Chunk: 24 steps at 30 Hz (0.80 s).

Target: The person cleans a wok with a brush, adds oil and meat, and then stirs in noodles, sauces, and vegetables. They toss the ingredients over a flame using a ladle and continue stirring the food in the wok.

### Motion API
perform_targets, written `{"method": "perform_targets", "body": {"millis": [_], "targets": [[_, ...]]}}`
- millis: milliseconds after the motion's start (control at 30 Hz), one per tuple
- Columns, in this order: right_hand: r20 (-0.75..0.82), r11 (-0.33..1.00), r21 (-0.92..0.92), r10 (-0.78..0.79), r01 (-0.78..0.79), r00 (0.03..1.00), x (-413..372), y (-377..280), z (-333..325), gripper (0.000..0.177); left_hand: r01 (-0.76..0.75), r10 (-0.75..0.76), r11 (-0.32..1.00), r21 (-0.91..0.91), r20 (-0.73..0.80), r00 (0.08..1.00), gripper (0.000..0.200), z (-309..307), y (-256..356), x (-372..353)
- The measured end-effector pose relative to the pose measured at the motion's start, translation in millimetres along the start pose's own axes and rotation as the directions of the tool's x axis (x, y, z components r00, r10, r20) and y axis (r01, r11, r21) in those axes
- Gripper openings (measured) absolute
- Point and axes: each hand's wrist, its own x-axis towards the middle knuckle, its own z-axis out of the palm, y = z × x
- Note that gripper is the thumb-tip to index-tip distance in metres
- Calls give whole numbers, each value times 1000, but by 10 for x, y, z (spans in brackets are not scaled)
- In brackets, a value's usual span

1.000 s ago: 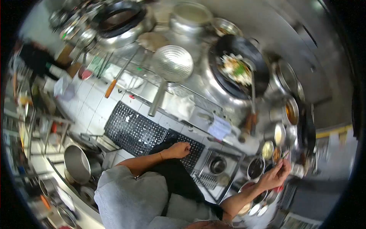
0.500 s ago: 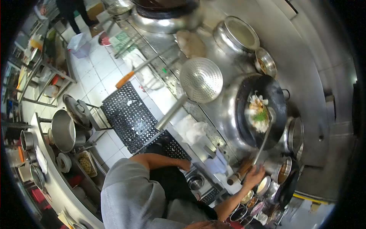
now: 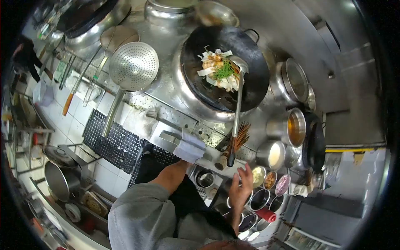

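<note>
Near the stove's front edge, my left hand (image 3: 181, 163) touches a pale folded cloth (image 3: 190, 146), its fingers hidden by the cloth. My right hand (image 3: 241, 187) is empty, fingers apart, just below the dark end of the ladle's handle. The ladle (image 3: 238, 100) rests with its bowl in the black wok (image 3: 254, 62) and its handle over the rim. White pieces of food with shredded greens on top (image 3: 223, 71) lie in the wok. A bamboo brush (image 3: 239, 139) is beside the ladle handle.
A perforated strainer (image 3: 133, 66) lies left of the wok. Metal pots, one with orange liquid (image 3: 295, 127) and one with pale liquid (image 3: 275, 155), stand at the right. Small ingredient bowls (image 3: 270, 179) are beside my right hand. Someone in dark clothes (image 3: 28, 56) stands at the far left.
The view has turned and shifted. My right hand has let go of the ladle, which now leans in the wok. My left hand has moved forward to the cloth.
</note>
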Motion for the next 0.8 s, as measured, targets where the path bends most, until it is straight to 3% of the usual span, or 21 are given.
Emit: {"method": "perform_targets", "body": {"millis": [300, 367, 467, 500, 533, 600, 667, 700, 733, 800], "targets": [[-132, 999, 34, 27, -23, 991, -7, 88, -64, 17, 18, -19, 1000, 13, 45, 999, 37, 100, -126, -383], [-194, 995, 4, -102, 105, 976, 64, 37, 21, 15, 22, -22, 1000, -5, 38, 999, 37, 137, -279, -533], [-232, 985, -7, -171, 174, 958, 254, -91, 183, 15, 66, -62, 984, -162, 34, 998, 38, 349, -748, -600], [-221, 986, -13, -163, 164, 962, 334, -214, 213, 16, -222, 214, 971, 88, 85, 973, 44, -35, -460, -1151], [-228, 984, -7, -175, 178, 958, 421, -298, 258, 16, -217, 210, 971, 100, 74, 975, 44, -125, -352, -1464], [-196, 978, -17, -205, 206, 959, 599, -347, 407, 19, -321, 304, 946, -44, -222, 926, 48, -289, -195, -1964], [-182, 960, -96, -276, 262, 944, 781, -156, 637, 29, -243, 215, 967, -78, -265, 940, 44, -597, 199, -2442], [-173, 963, -167, -238, 209, 956, 861, -86, 748, 34, -171, 127, 977, -127, -296, 947, 41, -790, 424, -2663], [-168, 958, -239, -199, 155, 966, 919, -59, 814, 38, -177, 134, 977, -120, -300, 945, 41, -1046, 681, -2866], [-140, 966, -198, -198, 169, 970, 1030, -2, 882, 40, -117, 94, 987, -114, -190, 977, 39, -1663, 1227, -3189]]}}
